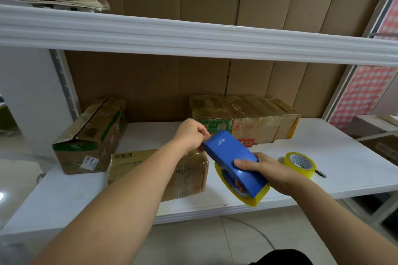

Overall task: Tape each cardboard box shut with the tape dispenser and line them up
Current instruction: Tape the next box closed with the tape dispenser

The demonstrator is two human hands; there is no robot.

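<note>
On the white shelf (323,157), far left of the dispenser, lies one open box (90,135), its top seam parted, tilted against the frame post. Above it, on the upper shelf (193,34), sits one stack of papers (64,2).

Nearer, just left of the dispenser and partly under the left forearm, lies a second box (189,174) wrapped in glossy tape, a barcode label on its top. The left hand (191,135) hovers over that box's far right corner, fingers curled and pinching at the front tip of the dispenser; whether it holds a tape end there cannot be told.

The one blue dispenser (232,157) is held in the air above the shelf's front edge, its nose against the left fingertips, its yellow tape roll (243,191) hanging below the rear. The right hand (269,172) grasps its rear end, fingers wrapped over the blue body.

Behind the dispenser, against the cardboard backing (193,79), stands a row (245,120) of taped boxes pressed side by side; about four, the joins being hard to count.

Right of the dispenser, just beyond the right hand, one spare roll (301,164) lies on the shelf, with a dark key-like object (321,173) touching its right side.
</note>
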